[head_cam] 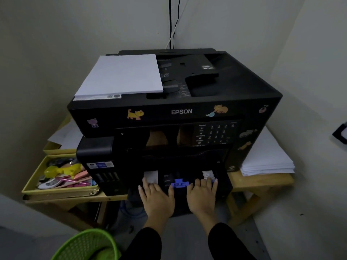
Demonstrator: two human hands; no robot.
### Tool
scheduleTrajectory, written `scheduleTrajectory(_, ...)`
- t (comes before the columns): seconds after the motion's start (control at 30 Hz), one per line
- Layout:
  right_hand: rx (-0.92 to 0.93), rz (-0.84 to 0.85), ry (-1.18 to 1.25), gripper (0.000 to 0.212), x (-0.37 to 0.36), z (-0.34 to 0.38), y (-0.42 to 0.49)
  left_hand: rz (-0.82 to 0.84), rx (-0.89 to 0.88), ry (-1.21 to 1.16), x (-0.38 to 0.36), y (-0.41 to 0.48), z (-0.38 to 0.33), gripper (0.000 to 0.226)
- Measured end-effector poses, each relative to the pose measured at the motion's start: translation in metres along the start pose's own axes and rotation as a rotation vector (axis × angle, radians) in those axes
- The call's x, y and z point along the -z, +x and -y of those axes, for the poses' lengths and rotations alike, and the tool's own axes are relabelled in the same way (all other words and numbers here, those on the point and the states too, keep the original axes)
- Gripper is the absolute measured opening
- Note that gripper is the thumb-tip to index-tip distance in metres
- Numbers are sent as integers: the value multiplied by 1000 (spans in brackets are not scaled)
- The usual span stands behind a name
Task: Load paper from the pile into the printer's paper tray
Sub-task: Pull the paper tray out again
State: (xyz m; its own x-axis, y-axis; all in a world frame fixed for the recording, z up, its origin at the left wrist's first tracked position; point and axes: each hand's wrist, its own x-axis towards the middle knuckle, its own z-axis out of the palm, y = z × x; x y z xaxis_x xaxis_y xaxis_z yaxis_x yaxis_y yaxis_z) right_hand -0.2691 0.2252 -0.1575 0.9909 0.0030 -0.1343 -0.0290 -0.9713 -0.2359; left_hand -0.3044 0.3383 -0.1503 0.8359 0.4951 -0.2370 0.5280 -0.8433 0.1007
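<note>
Head view: 2 hands, left hand [156,198] and right hand [202,196], lie flat and spread on the pulled-out paper tray [180,184] of the Epson printer [181,112], gripping nothing, likely steadying it for loading. The paper pile [120,76] rests atop the printer, within reach.

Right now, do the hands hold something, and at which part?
No paper is held. Both hands, left hand and right hand, lie flat, fingers spread, on the front of the printer's open paper tray, beside its blue guide. A closed grip cannot be told.
</note>
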Motion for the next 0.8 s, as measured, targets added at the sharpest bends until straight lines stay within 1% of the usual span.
scheduleTrajectory(0.1,30,44,0,47,4,-7,-2,47,-31,12,2,-4,7,72)
scheduleTrajectory(0.2,67,61,-9,49,4,-12,-7,119,-49,-2,5,-9,13,71)
scheduleTrajectory(0.33,72,-17,19,67,-8,-23,-31,102,-38,38,-3,-32,16,73)
scheduleTrajectory(0.4,74,-46,23,70,-11,-26,-42,95,-32,43,-8,-44,18,74)
scheduleTrajectory(0.47,77,-37,22,64,-10,-29,-53,78,-33,48,-11,-54,20,75)
scheduleTrajectory(0.57,96,14,-15,48,-4,-35,-68,72,-27,68,-15,-68,23,77)
scheduleTrajectory(0.63,73,34,-26,47,-1,-39,-82,83,0,82,-18,-79,24,79)
scheduleTrajectory(0.67,57,18,-29,48,-2,-41,-89,87,15,79,-19,-85,23,79)
scheduleTrajectory(0.73,50,-9,13,49,-11,-47,-101,92,38,65,-19,-94,23,75)
scheduleTrajectory(0.8,70,-26,0,49,-17,-51,-108,115,53,56,-17,-101,23,69)
